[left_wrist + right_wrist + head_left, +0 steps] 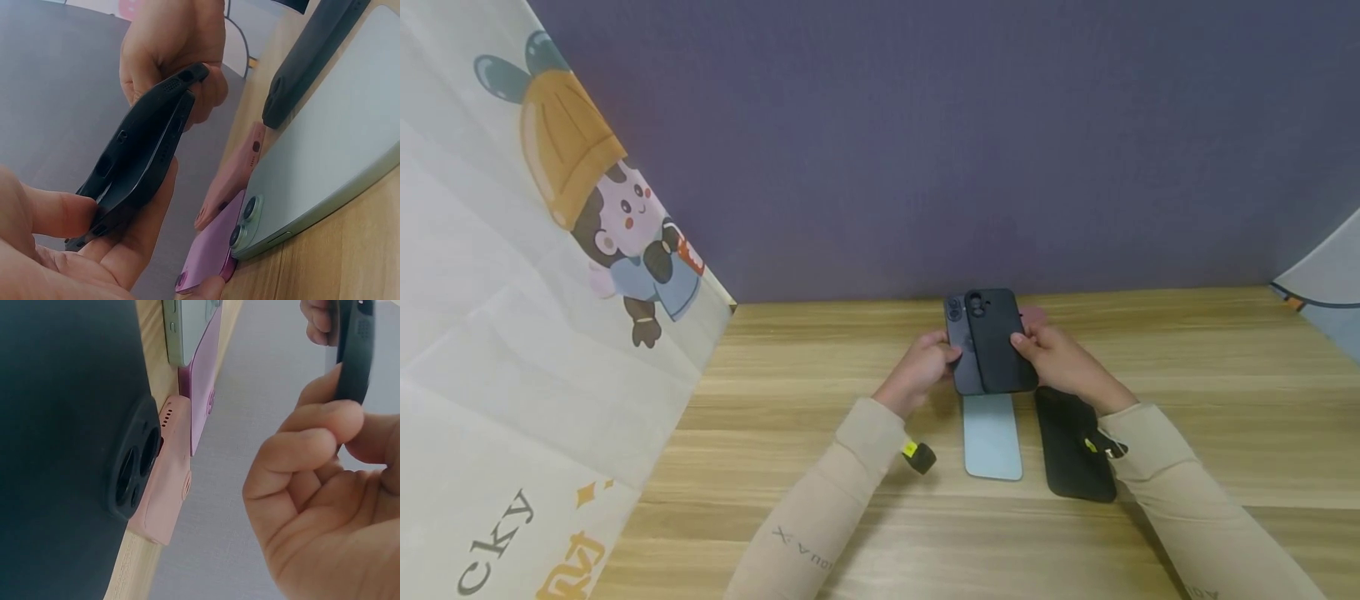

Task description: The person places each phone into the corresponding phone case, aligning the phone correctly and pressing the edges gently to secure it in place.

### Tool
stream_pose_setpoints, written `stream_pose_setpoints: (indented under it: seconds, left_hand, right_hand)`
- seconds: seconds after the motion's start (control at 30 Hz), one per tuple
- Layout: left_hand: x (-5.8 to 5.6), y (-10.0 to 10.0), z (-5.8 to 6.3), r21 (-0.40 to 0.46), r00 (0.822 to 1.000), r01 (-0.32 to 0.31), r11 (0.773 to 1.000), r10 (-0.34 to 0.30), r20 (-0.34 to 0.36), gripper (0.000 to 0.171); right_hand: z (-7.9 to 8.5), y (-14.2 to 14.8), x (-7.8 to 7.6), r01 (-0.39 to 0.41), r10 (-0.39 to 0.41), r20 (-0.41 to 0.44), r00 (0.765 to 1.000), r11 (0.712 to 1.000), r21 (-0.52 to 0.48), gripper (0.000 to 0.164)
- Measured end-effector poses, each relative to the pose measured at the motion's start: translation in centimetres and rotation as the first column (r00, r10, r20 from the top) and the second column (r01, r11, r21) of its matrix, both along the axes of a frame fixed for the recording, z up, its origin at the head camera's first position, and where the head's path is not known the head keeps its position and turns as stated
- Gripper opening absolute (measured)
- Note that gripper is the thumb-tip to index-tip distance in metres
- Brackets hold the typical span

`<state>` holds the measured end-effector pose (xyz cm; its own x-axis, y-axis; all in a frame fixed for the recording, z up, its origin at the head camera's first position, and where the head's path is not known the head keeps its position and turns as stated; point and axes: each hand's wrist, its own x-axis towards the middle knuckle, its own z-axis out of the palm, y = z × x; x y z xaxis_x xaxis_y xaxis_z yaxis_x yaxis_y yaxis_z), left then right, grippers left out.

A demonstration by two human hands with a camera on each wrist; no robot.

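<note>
My left hand (923, 364) pinches a dark phone (967, 375) along its left edge, thumb on the back. My right hand (1063, 358) grips a black phone case (1004, 350) by its right side, thumb flat on its back. The case overlaps the right part of the phone, and both have their camera ends up. From the left wrist view, the phone lies against the case at a slant, and a narrowing gap shows between them. In the right wrist view, curled fingers (306, 444) and the thumb hold the case's lower corner.
Below the hands lie a pale green phone (992, 442) and, to its right, a black phone case (1070, 450). Toward the back are a pink phone case (234, 172) and a purple phone (212, 250). A dark blue-grey panel (925, 150) stands behind the wooden table (760, 417).
</note>
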<state>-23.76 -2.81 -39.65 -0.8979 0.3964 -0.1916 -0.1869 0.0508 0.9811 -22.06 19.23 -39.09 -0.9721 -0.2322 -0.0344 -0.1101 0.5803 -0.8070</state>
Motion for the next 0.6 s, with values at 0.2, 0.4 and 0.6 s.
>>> stream_pose_setpoints:
  seconds: [0.2,0.4,0.6]
  left_hand:
    - [-0.06,0.10,-0.21,0.006,1.000,0.003,1.000,-0.003,0.007,0.025]
    - [-0.05,0.13,-0.13,0.003,1.000,0.007,1.000,-0.007,0.007,0.027]
    - [0.03,0.16,-0.09,-0.001,1.000,0.004,1.000,-0.004,-0.002,0.026]
  right_hand:
    - [-0.24,-0.07,-0.15,-0.018,0.018,0.000,1.000,1.000,0.014,0.037]
    - [-0.40,-0.05,-0.20,-0.028,0.028,-0.001,1.000,1.000,0.012,0.038]
    - [-0.44,-0.10,-0.24,-0.022,0.022,0.000,1.000,1.000,0.022,0.037]
